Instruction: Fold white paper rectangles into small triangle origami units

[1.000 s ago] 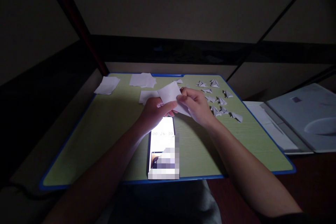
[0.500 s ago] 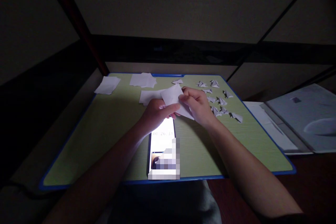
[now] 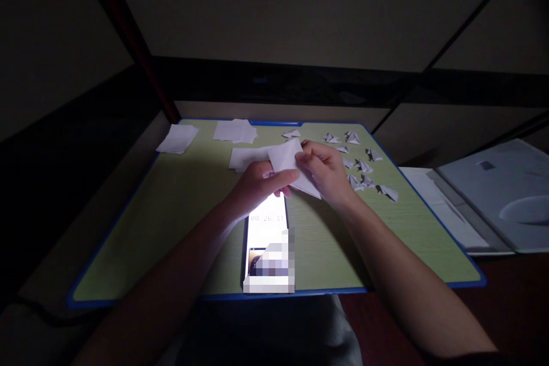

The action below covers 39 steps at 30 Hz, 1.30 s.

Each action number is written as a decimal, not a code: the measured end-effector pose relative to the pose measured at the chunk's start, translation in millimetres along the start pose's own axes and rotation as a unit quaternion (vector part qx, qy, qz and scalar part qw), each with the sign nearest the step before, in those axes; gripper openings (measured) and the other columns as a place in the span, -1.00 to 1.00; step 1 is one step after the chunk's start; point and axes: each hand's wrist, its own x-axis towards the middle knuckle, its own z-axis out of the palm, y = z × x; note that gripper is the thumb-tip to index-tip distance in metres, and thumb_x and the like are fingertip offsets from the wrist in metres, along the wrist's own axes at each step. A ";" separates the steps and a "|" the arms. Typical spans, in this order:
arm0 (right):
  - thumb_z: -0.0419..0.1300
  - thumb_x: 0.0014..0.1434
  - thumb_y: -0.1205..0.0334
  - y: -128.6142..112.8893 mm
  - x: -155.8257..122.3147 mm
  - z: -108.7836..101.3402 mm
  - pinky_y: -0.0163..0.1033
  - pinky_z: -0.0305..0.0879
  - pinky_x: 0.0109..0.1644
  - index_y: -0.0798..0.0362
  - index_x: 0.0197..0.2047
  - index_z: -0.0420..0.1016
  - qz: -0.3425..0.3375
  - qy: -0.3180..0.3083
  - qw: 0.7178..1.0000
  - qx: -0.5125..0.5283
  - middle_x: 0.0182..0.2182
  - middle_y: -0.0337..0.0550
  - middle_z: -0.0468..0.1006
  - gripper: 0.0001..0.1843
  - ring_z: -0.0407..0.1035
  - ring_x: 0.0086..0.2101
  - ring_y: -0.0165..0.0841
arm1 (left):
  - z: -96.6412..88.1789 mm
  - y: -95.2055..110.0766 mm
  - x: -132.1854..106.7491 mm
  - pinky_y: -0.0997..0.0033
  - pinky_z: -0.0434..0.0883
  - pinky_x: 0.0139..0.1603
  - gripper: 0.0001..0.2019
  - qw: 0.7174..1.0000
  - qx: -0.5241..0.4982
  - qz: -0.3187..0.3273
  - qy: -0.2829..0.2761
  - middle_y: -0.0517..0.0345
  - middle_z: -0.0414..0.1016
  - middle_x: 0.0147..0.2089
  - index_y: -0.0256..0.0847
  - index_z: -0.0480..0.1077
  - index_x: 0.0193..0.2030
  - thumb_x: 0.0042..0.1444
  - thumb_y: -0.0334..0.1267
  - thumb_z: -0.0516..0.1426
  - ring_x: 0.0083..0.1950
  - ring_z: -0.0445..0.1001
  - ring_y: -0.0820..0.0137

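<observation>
Green blue-rimmed board (image 3: pixel 171 229) with paper sheets (image 3: pixel 235 130), folded paper pieces (image 3: pixel 362 167), a lit phone (image 3: pixel 266 229)

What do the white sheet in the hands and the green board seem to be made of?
The white sheet looks like thin matte paper: it keeps sharp creases between the left hand and right hand. The green board seems laminate, with faint wood grain and a blue rim, perhaps plastic.

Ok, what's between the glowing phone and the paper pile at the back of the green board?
Head view: the left hand, gripping a white paper sheet together with the right hand, then a flat sheet lying behind it.
</observation>
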 end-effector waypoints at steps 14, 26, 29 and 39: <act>0.21 0.12 0.14 -3.0 0.0 2.0 -0.30 -0.01 -0.49 0.03 -0.60 0.28 0.022 -0.004 0.999 -0.024 -0.57 -0.31 0.29 -0.68 0.16 -0.52 -0.47 | 1.5 0.9 1.6 0.42 0.37 -0.43 -0.75 0.996 -0.021 -0.010 0.087 0.14 0.50 -0.45 -0.28 0.45 -0.32 0.01 -0.11 0.22 -0.46 0.47 0.44; 0.19 0.14 0.14 -2.9 -0.3 2.0 -0.32 -0.03 -0.54 0.03 -0.61 0.25 0.033 -0.012 0.999 -0.001 -0.56 -0.31 0.26 -0.65 0.14 -0.56 -0.50 | 4.2 1.1 0.7 0.43 0.32 -0.45 -0.77 0.997 -0.042 -0.007 0.071 0.17 0.44 -0.49 -0.27 0.42 -0.35 -0.01 -0.12 0.20 -0.50 0.40 0.47; 0.20 0.13 0.15 -2.7 -0.2 2.5 -0.32 0.00 -0.52 0.04 -0.62 0.26 0.023 -0.016 1.000 0.000 -0.54 -0.31 0.26 -0.65 0.16 -0.55 -0.50 | 3.7 -0.4 1.3 0.44 0.30 -0.47 -0.77 0.997 -0.041 0.001 0.068 0.18 0.43 -0.51 -0.26 0.40 -0.36 0.02 -0.11 0.20 -0.50 0.39 0.47; 0.19 0.13 0.15 -3.2 -0.3 2.2 -0.32 -0.03 -0.50 0.02 -0.59 0.27 0.028 -0.005 1.000 -0.010 -0.61 -0.31 0.27 -0.68 0.14 -0.55 -0.46 | 0.6 -3.6 1.6 0.45 0.24 -0.49 -0.77 0.998 -0.002 0.001 0.064 0.21 0.38 -0.52 -0.24 0.39 -0.42 0.02 -0.11 0.22 -0.50 0.33 0.49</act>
